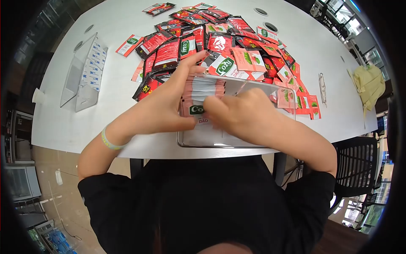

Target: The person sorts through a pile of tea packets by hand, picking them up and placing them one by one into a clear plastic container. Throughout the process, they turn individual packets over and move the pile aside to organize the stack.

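A clear plastic box lies near the table's front edge, with a row of pink and white Cozy tea sachets packed in its left end. My left hand spans that end, index finger stretched past the far rim and thumb at the near side by the sachets. Inside the box, my right hand is closed, its curled fingers against the front sachet marked "Co". Those fingers partly hide what they pinch. Behind the box spreads a large pile of red, black and pink sachets, some touching its far wall.
A second clear box with a blue-printed label stands at the left of the white table. Glasses lie at the right, near a yellow-green bag. Round cable holes pierce the table. A black chair stands at right.
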Action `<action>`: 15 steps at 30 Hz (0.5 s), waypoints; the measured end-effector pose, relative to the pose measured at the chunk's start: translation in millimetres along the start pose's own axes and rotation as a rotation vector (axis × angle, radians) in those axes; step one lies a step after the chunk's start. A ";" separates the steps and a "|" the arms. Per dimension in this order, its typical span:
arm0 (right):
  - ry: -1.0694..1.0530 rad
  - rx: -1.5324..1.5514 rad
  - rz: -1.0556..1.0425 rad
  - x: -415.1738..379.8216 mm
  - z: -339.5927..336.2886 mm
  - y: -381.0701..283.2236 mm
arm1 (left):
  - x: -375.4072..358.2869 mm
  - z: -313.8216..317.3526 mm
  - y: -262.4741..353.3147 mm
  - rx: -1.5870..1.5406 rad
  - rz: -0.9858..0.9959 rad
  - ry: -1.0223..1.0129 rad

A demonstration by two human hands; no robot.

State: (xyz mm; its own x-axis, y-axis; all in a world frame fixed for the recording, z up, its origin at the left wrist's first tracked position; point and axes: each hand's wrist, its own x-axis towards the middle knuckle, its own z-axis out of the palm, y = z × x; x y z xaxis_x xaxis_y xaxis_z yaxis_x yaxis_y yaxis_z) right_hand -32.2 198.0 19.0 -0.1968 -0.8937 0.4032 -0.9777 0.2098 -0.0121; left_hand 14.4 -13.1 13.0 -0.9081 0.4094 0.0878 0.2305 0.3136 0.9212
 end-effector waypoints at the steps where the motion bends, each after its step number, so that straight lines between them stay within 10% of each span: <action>1: -0.002 -0.002 0.004 -0.5 3.2 -1.3 | 0.0 3.5 -1.1 0.235 0.103 0.077; 15: 0.135 -0.392 -0.153 1.1 20.1 -6.3 | -2.0 2.0 25.3 0.376 -0.074 0.053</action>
State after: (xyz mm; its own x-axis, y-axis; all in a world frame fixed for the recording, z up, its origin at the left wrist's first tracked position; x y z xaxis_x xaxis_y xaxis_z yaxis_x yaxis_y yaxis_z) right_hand -27.8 187.7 1.1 -0.0150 -0.8721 0.4892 -0.8879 0.2366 0.3945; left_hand 22.7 -4.3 35.4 -0.9417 0.3320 0.0547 0.2667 0.6373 0.7230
